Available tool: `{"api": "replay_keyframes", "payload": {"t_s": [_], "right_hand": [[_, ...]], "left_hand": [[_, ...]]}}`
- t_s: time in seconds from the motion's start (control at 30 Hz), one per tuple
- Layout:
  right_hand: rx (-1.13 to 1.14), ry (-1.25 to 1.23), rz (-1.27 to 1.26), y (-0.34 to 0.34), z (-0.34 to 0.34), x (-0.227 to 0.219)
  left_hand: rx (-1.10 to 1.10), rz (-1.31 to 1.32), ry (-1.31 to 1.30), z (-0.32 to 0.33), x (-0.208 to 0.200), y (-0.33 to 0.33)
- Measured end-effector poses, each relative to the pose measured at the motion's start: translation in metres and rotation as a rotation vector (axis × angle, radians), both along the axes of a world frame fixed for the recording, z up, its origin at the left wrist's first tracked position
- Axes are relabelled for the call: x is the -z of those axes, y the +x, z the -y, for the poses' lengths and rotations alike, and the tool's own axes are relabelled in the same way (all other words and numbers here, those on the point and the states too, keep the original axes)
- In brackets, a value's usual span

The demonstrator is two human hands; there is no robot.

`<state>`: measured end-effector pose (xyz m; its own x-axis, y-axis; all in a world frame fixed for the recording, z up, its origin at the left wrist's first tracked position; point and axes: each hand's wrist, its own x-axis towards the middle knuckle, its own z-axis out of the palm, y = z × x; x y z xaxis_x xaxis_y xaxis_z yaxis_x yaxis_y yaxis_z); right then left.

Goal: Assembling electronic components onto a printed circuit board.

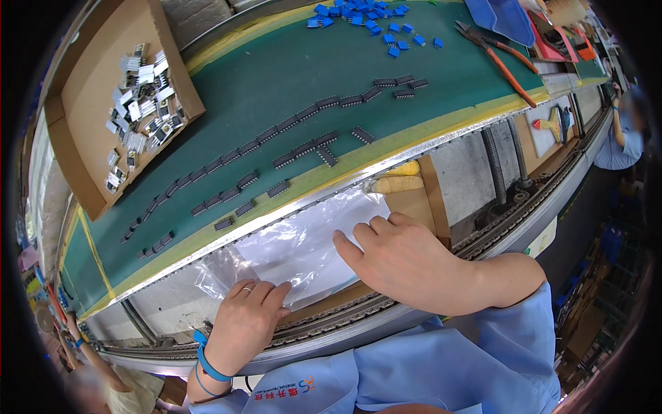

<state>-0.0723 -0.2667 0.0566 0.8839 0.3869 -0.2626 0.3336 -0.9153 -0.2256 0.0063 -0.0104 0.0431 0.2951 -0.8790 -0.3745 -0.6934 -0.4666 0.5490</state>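
A clear plastic bag [276, 245] with a white sheet in or under it lies along the near side of the bench. My left hand [245, 321], with a ring and a blue wrist strap, has its fingers curled on the bag's near edge. On the right, my right hand [400, 259] rests palm down over the bag's right part, its fingers apart and holding nothing. Beyond the bag, black IC chips [303, 148] with pins lie in a long curving row and shorter groups on the green mat [227, 90].
A cardboard tray [83, 131] at left holds metal-tabbed components [141, 103]. Blue components [365, 17] are scattered at the far side. Orange-handled pliers [500, 58] and a blue bin [503, 21] lie far right. A conveyor chain [510, 207] runs along the near edge. Other people work at both sides.
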Motion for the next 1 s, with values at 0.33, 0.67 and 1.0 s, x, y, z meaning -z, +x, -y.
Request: {"api": "replay_keyframes", "payload": {"t_s": [0.33, 0.67, 1.0], "right_hand": [[0.014, -0.010, 0.002, -0.001, 0.001, 0.000], [0.009, -0.023, -0.009, -0.001, 0.001, 0.002], [-0.013, -0.010, -0.028, 0.001, 0.006, -0.001]], "left_hand": [[-0.030, -0.004, 0.099, 0.000, 0.003, 0.001], [-0.025, 0.013, 0.121, -0.008, 0.007, 0.000], [-0.008, 0.023, 0.132, -0.011, 0.012, 0.000]]}}
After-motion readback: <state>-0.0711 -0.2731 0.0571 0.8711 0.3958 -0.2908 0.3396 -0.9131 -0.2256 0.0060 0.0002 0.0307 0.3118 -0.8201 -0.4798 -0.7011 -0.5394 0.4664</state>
